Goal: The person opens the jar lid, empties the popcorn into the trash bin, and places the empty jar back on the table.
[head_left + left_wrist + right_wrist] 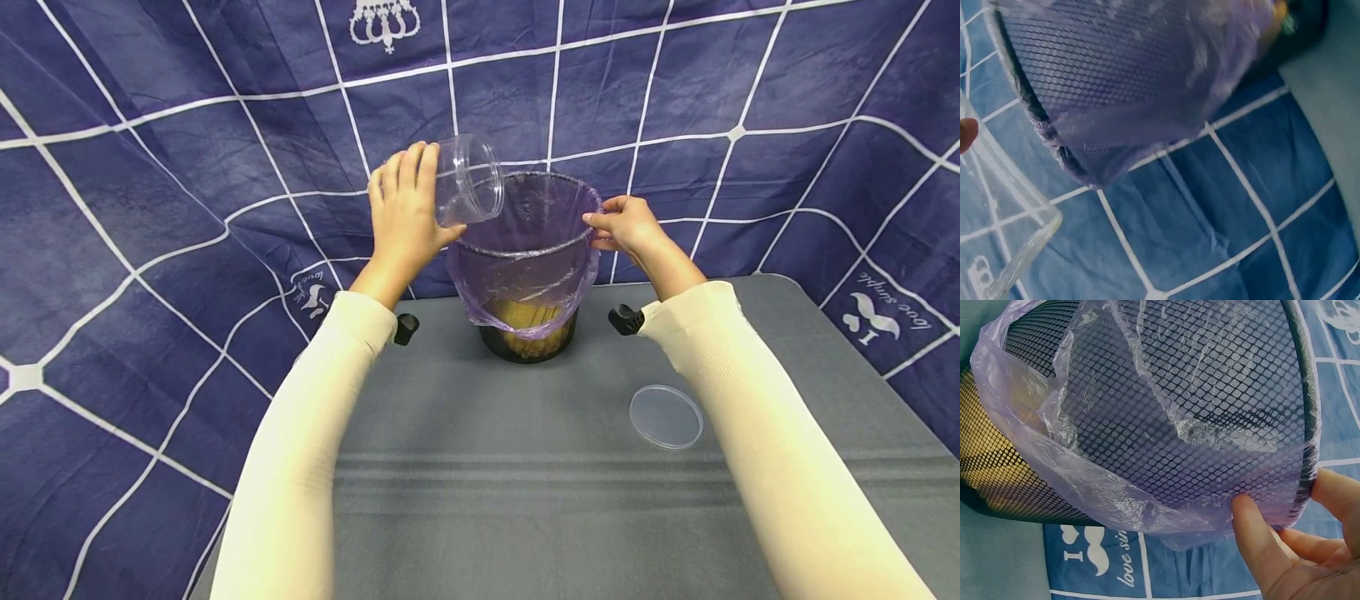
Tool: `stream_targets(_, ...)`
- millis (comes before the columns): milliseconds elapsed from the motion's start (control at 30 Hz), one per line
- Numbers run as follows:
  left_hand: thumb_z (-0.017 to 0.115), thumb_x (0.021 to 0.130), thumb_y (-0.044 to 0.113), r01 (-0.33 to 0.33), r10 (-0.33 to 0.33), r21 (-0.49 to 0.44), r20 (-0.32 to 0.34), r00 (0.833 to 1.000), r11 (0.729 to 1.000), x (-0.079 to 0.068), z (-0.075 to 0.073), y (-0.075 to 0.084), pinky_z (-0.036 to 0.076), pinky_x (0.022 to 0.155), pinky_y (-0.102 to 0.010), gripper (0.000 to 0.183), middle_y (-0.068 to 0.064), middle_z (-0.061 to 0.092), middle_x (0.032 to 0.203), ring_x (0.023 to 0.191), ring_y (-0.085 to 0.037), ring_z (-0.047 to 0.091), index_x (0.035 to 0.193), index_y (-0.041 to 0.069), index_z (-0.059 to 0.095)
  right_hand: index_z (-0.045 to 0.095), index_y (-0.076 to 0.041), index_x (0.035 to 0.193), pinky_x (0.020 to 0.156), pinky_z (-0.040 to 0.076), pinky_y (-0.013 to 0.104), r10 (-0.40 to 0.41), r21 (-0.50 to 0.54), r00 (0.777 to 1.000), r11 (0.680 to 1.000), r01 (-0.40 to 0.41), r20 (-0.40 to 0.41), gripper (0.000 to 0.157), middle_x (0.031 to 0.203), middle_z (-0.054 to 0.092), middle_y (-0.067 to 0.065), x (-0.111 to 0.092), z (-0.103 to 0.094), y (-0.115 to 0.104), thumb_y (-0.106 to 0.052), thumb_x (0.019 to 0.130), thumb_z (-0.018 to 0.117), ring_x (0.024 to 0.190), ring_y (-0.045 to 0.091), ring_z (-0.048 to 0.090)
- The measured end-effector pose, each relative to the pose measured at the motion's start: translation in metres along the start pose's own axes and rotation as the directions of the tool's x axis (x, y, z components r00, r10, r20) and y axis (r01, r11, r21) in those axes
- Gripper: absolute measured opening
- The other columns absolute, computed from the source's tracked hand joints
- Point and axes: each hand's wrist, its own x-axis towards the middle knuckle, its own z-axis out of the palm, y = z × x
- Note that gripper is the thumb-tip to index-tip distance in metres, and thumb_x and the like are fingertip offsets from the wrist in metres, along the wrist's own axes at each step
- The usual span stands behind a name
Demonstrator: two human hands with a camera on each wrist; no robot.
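My left hand (405, 204) grips a clear plastic jar (459, 179), tipped on its side. The jar's mouth faces right, over the left rim of a black mesh waste bin (528, 354); I see nothing inside it. A thin purple bin bag (525, 279) lines the bin and folds down over its outside. Yellowish stuff (528, 317) shows through the mesh near the bottom; its kind is unclear. At the bin's right rim, my right hand (630, 227) holds the edge, thumb outside on the bag, as the right wrist view shows. The left wrist view catches only a fingertip (967, 134) by the jar.
A round clear lid (666, 417) lies on the grey table (487, 500), right of the bin and near my right forearm. Blue cloth (225, 167) with white grid lines hangs close behind the bin and along both sides.
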Motion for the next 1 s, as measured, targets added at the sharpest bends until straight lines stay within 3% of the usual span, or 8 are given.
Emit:
stream_targets(67, 0.08, 0.056, 0.043, 0.115, -0.114, -0.094, 0.01, 0.993, 0.989, -0.002, 0.0, -0.001, 0.014, 0.101, -0.038, 0.099, -0.008, 0.032, 0.135, 0.123, -0.026, 0.026, 0.135, 0.01, 0.03, 0.022, 0.012, 0.133, 0.077, 0.047, 0.027, -0.002, -0.001, 1.0, 1.0, 0.002, 0.001, 0.059, 0.109, 0.039, 0.015, 0.0, 0.0, 0.0, -0.005, 0.087, 0.055, 0.077, 0.014, 0.052)
stream_targets(167, 0.081, 0.055, 0.046, 0.256, -0.253, -0.213, 0.042, 0.967, 0.943, -0.004, -0.001, -0.003, 0.013, 0.102, -0.033, 0.101, -0.004, 0.032, 0.136, 0.125, -0.021, 0.023, 0.135, 0.014, 0.029, 0.023, 0.012, 0.133, 0.078, 0.047, 0.028, -0.005, 0.0, 1.0, 1.0, 0.005, -0.002, 0.058, 0.107, 0.041, 0.015, 0.0, 0.0, 0.0, -0.005, 0.087, 0.055, 0.075, 0.013, 0.053)
stream_targets(333, 0.08, 0.053, 0.051, 0.376, -0.375, -0.373, 0.078, 0.924, 0.848, -0.008, -0.005, -0.003, 0.02, 0.099, -0.028, 0.1, 0.0, 0.037, 0.13, 0.122, -0.015, 0.027, 0.133, 0.016, 0.031, 0.022, 0.011, 0.134, 0.079, 0.046, 0.029, 0.003, 0.0, 1.0, 1.0, -0.003, -0.004, 0.06, 0.11, 0.04, 0.015, -0.001, -0.001, -0.001, -0.006, 0.087, 0.055, 0.081, 0.016, 0.053)
stream_targets(433, 0.08, 0.052, 0.051, 0.4, -0.409, -0.473, 0.089, 0.908, 0.785, -0.013, -0.006, -0.003, 0.024, 0.097, -0.026, 0.101, -0.002, 0.04, 0.125, 0.117, -0.016, 0.032, 0.133, 0.014, 0.032, 0.022, 0.011, 0.134, 0.079, 0.047, 0.028, 0.006, 0.008, 1.0, 1.0, -0.006, -0.002, 0.059, 0.11, 0.04, 0.015, 0.0, -0.001, 0.0, -0.006, 0.087, 0.055, 0.084, 0.017, 0.053)
stream_targets(567, 0.083, 0.052, 0.045, 0.417, -0.439, -0.615, 0.126, 0.89, 0.669, -0.022, -0.007, -0.003, 0.024, 0.097, -0.02, 0.104, -0.003, 0.039, 0.125, 0.116, -0.011, 0.033, 0.135, 0.011, 0.029, 0.023, 0.011, 0.133, 0.078, 0.047, 0.028, 0.004, 0.014, 1.0, 1.0, -0.004, -0.002, 0.059, 0.107, 0.041, 0.014, 0.0, -0.001, 0.001, -0.006, 0.087, 0.055, 0.084, 0.018, 0.053)
stream_targets(800, 0.083, 0.059, 0.017, 0.333, -0.405, -0.845, 0.154, 0.901, 0.419, -0.042, -0.016, 0.011, 0.035, 0.091, -0.024, 0.086, -0.007, 0.043, 0.118, 0.104, -0.013, 0.045, 0.128, 0.005, 0.034, 0.022, 0.011, 0.134, 0.078, 0.047, 0.028, -0.002, -0.003, 1.0, 1.0, 0.002, 0.001, 0.06, 0.109, 0.041, 0.015, 0.0, 0.0, 0.001, -0.006, 0.087, 0.055, 0.088, 0.02, 0.053)
stream_targets(900, 0.08, 0.062, 0.008, 0.333, -0.402, -0.864, 0.17, 0.9, 0.379, -0.05, -0.029, 0.025, 0.036, 0.091, -0.025, 0.08, -0.012, 0.041, 0.121, 0.107, -0.016, 0.044, 0.126, 0.001, 0.032, 0.022, 0.011, 0.134, 0.077, 0.047, 0.027, 0.0, -0.014, 1.0, 1.0, 0.0, -0.002, 0.06, 0.111, 0.04, 0.016, 0.0, 0.0, 0.001, -0.007, 0.087, 0.055, 0.089, 0.02, 0.053)
stream_targets(1000, 0.079, 0.064, 0.008, 0.341, -0.398, -0.866, 0.185, 0.898, 0.367, -0.06, -0.025, 0.028, 0.037, 0.09, -0.026, 0.078, -0.012, 0.04, 0.123, 0.107, -0.015, 0.043, 0.125, 0.002, 0.031, 0.022, 0.01, 0.134, 0.079, 0.047, 0.028, 0.004, -0.011, 1.0, 1.0, -0.004, -0.002, 0.06, 0.11, 0.04, 0.015, 0.0, 0.0, 0.001, -0.007, 0.087, 0.055, 0.09, 0.02, 0.052)
